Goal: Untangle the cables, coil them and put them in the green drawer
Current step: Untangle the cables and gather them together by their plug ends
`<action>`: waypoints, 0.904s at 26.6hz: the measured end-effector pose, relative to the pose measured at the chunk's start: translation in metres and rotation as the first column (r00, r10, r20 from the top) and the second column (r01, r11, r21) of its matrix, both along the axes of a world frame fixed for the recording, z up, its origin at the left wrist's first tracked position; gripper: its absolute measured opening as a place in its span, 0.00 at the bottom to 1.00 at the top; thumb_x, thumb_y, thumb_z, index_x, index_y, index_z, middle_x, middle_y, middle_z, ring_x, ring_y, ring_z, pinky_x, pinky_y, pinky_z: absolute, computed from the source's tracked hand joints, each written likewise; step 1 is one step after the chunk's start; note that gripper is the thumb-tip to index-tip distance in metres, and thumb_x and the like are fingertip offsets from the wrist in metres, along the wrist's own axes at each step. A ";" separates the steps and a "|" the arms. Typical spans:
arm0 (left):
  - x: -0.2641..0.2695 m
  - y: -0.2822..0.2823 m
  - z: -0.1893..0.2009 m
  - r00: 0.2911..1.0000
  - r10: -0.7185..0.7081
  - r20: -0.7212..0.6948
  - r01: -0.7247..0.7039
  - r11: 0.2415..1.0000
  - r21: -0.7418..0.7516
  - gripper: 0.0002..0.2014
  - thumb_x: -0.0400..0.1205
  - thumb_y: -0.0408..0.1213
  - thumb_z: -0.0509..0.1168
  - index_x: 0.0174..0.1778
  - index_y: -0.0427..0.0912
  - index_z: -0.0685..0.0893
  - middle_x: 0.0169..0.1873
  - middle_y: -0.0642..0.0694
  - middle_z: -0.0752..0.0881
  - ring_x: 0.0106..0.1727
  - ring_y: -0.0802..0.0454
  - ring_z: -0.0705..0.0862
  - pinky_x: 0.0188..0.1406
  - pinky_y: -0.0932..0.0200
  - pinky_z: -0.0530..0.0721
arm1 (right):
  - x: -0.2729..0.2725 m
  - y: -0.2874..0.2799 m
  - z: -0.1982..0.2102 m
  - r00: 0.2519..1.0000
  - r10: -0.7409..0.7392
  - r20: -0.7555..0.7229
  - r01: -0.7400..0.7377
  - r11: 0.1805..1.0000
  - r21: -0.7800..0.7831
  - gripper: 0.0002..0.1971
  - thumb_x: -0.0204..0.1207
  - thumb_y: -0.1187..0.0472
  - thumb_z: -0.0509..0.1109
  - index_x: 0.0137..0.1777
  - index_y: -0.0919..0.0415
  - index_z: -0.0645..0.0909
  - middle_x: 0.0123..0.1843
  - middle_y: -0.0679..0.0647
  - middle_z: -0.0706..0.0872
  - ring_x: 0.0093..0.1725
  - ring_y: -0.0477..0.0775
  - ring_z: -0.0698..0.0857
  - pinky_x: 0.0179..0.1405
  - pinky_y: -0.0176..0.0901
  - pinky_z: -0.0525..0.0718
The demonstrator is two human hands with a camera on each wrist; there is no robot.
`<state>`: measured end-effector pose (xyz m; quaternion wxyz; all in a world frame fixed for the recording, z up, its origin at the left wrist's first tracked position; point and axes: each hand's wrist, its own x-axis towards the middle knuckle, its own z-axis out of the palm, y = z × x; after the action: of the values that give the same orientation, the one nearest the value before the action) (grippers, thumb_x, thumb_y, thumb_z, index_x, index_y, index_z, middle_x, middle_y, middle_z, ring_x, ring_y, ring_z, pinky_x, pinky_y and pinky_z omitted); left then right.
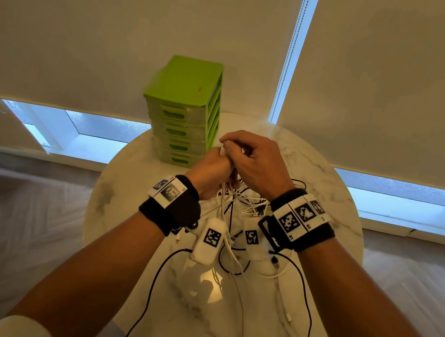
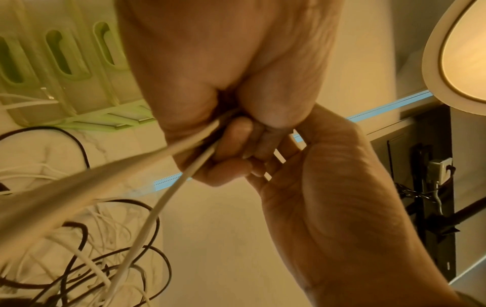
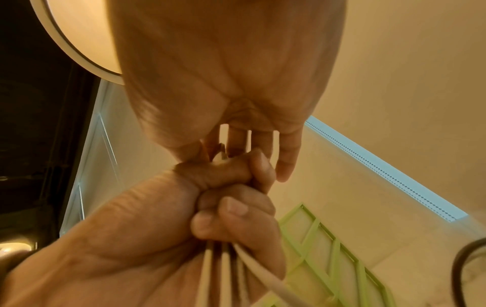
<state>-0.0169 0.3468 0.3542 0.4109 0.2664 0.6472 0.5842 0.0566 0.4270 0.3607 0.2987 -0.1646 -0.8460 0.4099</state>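
Gripping white cables (image 1: 223, 196) in a fist, left hand (image 1: 211, 171) meets right hand (image 1: 256, 158) pinching their top end, above counter (image 1: 325, 186) beside green drawers (image 1: 183, 113).

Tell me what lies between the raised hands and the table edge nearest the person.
In the head view, tangled white and black cables cover the table there.

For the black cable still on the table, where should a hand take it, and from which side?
Probably the black cable at its long loose run by the table's near edge, from above: there it lies alone, clear of the tangle beneath both hands.
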 end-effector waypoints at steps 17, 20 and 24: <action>0.002 -0.001 0.000 0.986 -0.066 0.156 0.066 0.998 0.007 0.13 0.88 0.33 0.51 0.39 0.39 0.74 0.24 0.49 0.69 0.18 0.60 0.65 0.16 0.65 0.65 | 0.015 0.008 -0.001 0.971 0.230 0.069 -0.200 0.932 -0.302 0.26 0.86 0.45 0.52 0.83 0.42 0.54 0.79 0.50 0.72 0.75 0.45 0.73 0.71 0.41 0.74; -0.006 -0.002 0.001 0.973 -0.069 0.221 0.047 0.994 0.103 0.16 0.89 0.44 0.53 0.41 0.39 0.75 0.21 0.50 0.66 0.19 0.57 0.63 0.20 0.62 0.69 | 0.021 0.013 -0.018 0.954 0.296 0.059 -0.227 0.833 -0.504 0.29 0.81 0.36 0.50 0.82 0.39 0.53 0.75 0.47 0.76 0.69 0.46 0.80 0.67 0.47 0.77; -0.016 -0.005 0.004 0.977 -0.071 0.201 0.038 0.986 0.164 0.23 0.89 0.48 0.51 0.29 0.43 0.67 0.21 0.49 0.68 0.23 0.53 0.73 0.31 0.56 0.78 | 0.040 0.030 -0.055 0.844 0.393 0.364 -0.227 0.878 -0.422 0.14 0.82 0.43 0.62 0.52 0.48 0.86 0.47 0.44 0.90 0.50 0.39 0.86 0.58 0.44 0.78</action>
<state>-0.0325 0.3416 0.3585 0.4690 0.2543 0.5448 0.6470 0.0961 0.4575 0.3061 -0.0071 -0.1636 -0.8161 0.5542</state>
